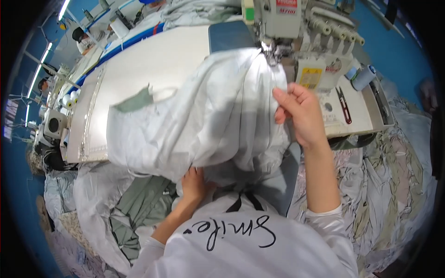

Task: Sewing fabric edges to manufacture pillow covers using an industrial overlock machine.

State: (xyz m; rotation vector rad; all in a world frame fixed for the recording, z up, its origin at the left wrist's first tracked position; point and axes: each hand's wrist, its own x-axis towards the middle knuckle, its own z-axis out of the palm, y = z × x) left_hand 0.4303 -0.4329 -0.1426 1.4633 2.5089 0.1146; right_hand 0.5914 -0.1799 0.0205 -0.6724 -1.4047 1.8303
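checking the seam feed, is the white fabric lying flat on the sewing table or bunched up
Bunched up. The white fabric rises in deep folds from the sewing machine, with the right hand pinching its edge and the left hand tucked beneath it.

White fabric (204,116) draped over the table (153,60); right hand (299,113) pinches its edge at 3 o'clock, left hand (194,183) grips beneath at 6 o'clock, sewing machine (292,28) at 12.

The right hand (299,113) is raised on an extended forearm, back toward the camera, fingers bent and pinched together at their tips. The left hand (194,183) lies low near the body, fingers (193,172) pointing forward, tips hidden.
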